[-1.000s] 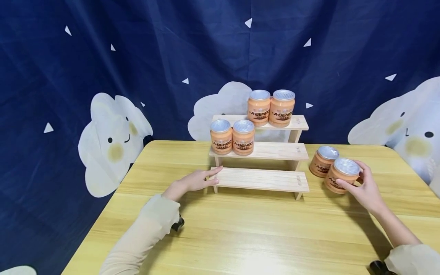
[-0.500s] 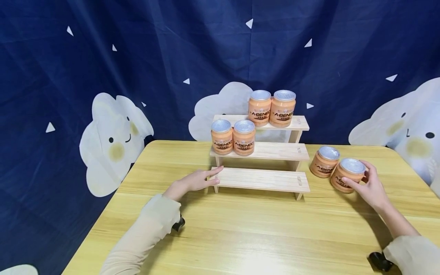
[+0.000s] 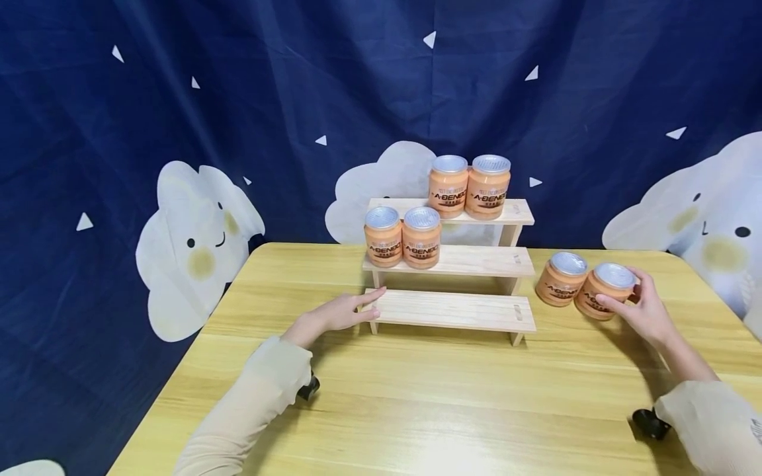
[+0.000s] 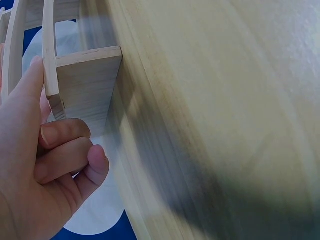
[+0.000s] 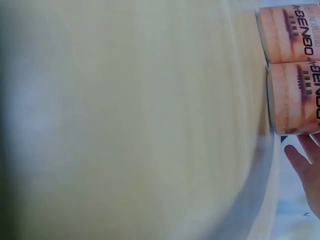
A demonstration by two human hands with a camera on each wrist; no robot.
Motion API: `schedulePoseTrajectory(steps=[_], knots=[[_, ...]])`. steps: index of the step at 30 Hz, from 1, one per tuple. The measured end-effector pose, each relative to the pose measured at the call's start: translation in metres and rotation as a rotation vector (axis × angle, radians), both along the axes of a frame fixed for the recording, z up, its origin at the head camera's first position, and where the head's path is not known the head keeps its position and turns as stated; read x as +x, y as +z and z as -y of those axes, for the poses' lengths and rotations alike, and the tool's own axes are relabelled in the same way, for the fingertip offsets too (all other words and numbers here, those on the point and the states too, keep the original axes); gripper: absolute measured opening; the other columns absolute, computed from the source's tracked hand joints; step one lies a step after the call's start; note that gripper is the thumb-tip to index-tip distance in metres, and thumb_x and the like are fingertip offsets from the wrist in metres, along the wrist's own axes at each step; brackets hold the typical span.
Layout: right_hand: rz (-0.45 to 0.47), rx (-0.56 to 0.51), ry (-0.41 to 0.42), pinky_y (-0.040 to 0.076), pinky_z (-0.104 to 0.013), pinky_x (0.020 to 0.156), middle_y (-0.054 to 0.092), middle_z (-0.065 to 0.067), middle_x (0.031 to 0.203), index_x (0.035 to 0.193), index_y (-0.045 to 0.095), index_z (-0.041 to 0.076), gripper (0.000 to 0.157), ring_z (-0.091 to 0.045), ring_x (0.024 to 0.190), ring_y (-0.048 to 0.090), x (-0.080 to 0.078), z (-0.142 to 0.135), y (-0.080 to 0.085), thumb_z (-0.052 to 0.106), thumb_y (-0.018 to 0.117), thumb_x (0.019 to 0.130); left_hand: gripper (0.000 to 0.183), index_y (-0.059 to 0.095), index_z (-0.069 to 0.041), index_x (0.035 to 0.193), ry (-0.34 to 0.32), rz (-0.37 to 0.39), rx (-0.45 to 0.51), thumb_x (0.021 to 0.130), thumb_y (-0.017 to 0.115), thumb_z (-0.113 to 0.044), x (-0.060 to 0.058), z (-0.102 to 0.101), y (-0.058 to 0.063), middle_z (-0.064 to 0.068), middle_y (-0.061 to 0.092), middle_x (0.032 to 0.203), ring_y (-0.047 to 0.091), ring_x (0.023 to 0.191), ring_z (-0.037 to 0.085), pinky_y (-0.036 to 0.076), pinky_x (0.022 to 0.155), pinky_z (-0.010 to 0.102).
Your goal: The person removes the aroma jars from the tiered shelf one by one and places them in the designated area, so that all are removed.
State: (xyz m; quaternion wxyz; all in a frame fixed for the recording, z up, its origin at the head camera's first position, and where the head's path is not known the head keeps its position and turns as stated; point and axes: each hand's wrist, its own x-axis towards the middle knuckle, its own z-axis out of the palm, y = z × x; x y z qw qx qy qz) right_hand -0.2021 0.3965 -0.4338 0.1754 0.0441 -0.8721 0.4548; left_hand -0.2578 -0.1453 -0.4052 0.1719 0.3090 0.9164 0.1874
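My right hand grips an orange jar with a silver lid, thumb in front and fingers round its right side. That jar stands on the table, right beside a matching jar. In the right wrist view the held jar touches its neighbour. My left hand holds the left end of the bottom step of a three-tier wooden stand. The left wrist view shows its other fingers curled beside the board. Two jars stand on the middle step's left, two more on the top step.
The light wooden table extends in front of the stand. A dark blue curtain with white clouds hangs behind it. Black wrist devices show at both cuffs.
My right hand has moved its jar a little right and then back, away from me, until it stands level beside the other loose jar. My left hand stays on the stand.
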Motion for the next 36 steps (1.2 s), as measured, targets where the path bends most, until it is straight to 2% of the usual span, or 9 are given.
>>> schedulePoseTrajectory(steps=[2,7,11,21,25,27,29,32,36], knots=[[0.031,0.035,0.001,0.032,-0.009,0.070,0.038,0.008,0.108,0.137,0.016,-0.009,0.072,0.011,0.086,0.036,-0.003,-0.001,0.004,0.008,0.062,0.085,0.058,0.020,-0.025,0.147,-0.002,-0.002,0.003,0.096,0.039,-0.045,0.001,0.000,0.001,0.010,0.034,0.144,0.038,0.126,0.034,0.029,0.104,0.046],[0.108,0.115,0.004,0.030,-0.019,0.069,0.039,-0.011,0.110,0.139,0.016,-0.006,0.075,0.010,0.085,0.032,-0.009,-0.004,0.014,0.016,0.063,0.085,0.058,0.020,-0.025,0.147,0.010,0.001,0.002,0.096,0.038,-0.046,0.002,0.001,0.001,0.009,0.034,0.144,0.037,0.127,0.034,0.029,0.105,0.046],[0.153,0.130,0.032,0.031,-0.021,0.069,0.041,-0.015,0.110,0.140,0.015,-0.005,0.077,0.010,0.085,0.032,-0.013,-0.005,0.019,0.018,0.064,0.085,0.058,0.019,-0.026,0.147,0.018,0.005,0.000,0.096,0.037,-0.047,0.003,0.002,0.000,0.008,0.033,0.145,0.037,0.127,0.033,0.029,0.104,0.047],[0.248,0.127,0.083,0.032,-0.013,0.067,0.028,-0.036,0.127,0.143,0.002,-0.004,0.082,0.007,0.092,0.029,-0.014,-0.011,0.024,0.018,0.059,0.089,0.058,0.020,-0.027,0.146,0.020,0.012,-0.005,0.095,0.038,-0.047,0.001,0.001,0.000,0.008,0.034,0.144,0.038,0.127,0.033,0.029,0.104,0.047],[0.229,0.077,0.093,0.034,-0.006,0.066,0.024,-0.041,0.127,0.143,-0.002,-0.005,0.082,0.014,0.089,0.030,-0.008,-0.014,0.025,0.015,0.057,0.089,0.058,0.020,-0.027,0.146,0.007,0.005,-0.007,0.095,0.039,-0.047,-0.002,-0.002,0.001,0.009,0.035,0.143,0.039,0.126,0.034,0.031,0.103,0.046],[0.209,0.035,0.095,0.035,-0.003,0.066,0.037,-0.028,0.123,0.144,-0.003,-0.002,0.081,0.017,0.086,0.033,-0.003,-0.017,0.025,0.012,0.056,0.090,0.059,0.020,-0.027,0.146,-0.001,0.001,-0.008,0.095,0.039,-0.048,-0.003,-0.003,0.002,0.010,0.036,0.143,0.040,0.125,0.034,0.031,0.103,0.046],[0.186,-0.010,0.101,0.037,-0.003,0.067,0.047,-0.004,0.115,0.146,-0.003,0.002,0.080,0.019,0.085,0.038,0.002,-0.020,0.026,0.009,0.055,0.090,0.059,0.020,-0.027,0.146,-0.002,0.000,-0.011,0.095,0.038,-0.048,-0.003,-0.003,0.002,0.010,0.036,0.143,0.040,0.125,0.033,0.031,0.103,0.046],[0.150,-0.089,0.129,0.040,-0.004,0.068,0.043,0.027,0.102,0.147,-0.002,0.008,0.079,0.018,0.085,0.045,0.008,-0.023,0.028,0.003,0.053,0.090,0.058,0.020,-0.027,0.146,0.002,0.004,-0.016,0.095,0.039,-0.047,-0.002,-0.001,0.002,0.010,0.036,0.143,0.040,0.125,0.033,0.031,0.103,0.046],[0.087,-0.192,0.181,0.042,-0.004,0.068,0.050,0.026,0.103,0.148,0.004,0.012,0.077,0.015,0.087,0.049,0.014,-0.022,0.032,-0.005,0.050,0.089,0.058,0.020,-0.026,0.146,0.005,0.009,-0.005,0.095,0.039,-0.047,0.000,0.001,0.002,0.010,0.035,0.143,0.039,0.126,0.034,0.030,0.103,0.046]])
